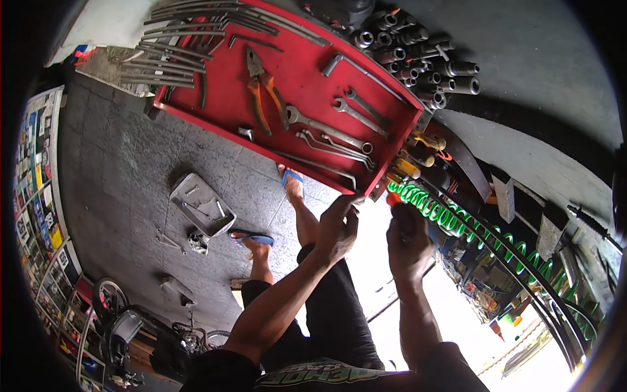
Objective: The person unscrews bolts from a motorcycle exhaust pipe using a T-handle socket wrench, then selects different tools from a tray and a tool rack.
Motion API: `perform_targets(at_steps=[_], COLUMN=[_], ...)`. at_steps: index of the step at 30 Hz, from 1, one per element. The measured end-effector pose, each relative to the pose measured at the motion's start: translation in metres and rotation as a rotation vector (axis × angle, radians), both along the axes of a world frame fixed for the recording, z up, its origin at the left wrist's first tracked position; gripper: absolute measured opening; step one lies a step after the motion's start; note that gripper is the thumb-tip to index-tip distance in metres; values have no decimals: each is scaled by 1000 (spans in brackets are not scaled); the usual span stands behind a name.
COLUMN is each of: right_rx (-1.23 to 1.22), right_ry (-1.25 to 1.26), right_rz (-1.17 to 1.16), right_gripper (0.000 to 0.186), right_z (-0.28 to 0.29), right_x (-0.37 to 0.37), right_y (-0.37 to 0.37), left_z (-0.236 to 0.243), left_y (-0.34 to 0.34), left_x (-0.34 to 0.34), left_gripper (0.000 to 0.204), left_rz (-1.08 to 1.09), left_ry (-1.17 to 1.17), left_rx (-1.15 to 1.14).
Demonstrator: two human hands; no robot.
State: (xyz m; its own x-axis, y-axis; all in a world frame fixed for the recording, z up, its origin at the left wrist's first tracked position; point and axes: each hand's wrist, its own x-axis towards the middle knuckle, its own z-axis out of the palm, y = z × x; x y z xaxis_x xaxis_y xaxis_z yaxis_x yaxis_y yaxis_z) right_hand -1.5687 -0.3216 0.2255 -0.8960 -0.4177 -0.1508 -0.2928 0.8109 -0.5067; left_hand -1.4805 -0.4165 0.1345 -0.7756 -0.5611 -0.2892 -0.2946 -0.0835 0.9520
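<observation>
A red tool tray (307, 72) spans the upper middle, its near right corner by my hands. My left hand (336, 228) has its fingers curled at the tray's near rim and appears to grip it. To the right, my right hand (411, 245) is closed around a tool with an orange-red handle (393, 198); the rest of that tool is hidden. In the tray lie pliers (264, 91) with orange-black grips, a large combination wrench (330, 129), two open-end wrenches (362, 116), some bent ring wrenches (336, 150) and a long-handled socket wrench (366, 75).
Several hex keys (173, 62) line the tray's left end. Sockets (424, 62) stand beyond it; screwdrivers (410, 168) and a green coiled hose (450, 212) are at the right. A grey metal pan (202, 206) with small parts lies on the floor; a motorcycle (140, 340) stands lower left.
</observation>
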Motion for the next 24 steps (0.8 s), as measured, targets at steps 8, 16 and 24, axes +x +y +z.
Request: perform_targets(at_steps=[8,16,24], right_rx=[12,-21,72], right_ry=[-77,-70,55], right_rz=[-79,86,35], right_gripper=[35,34,46], right_z=[21,-31,-36], right_x=[3,0,-7], right_y=[12,-6,1], left_z=[-33,-51,-63], left_y=[17,16,23], left_x=[28,51,62], left_gripper=[31,25,26], left_rz=[84,71,86], left_ry=[-22,-122,-125], left_rx=[130,76,53])
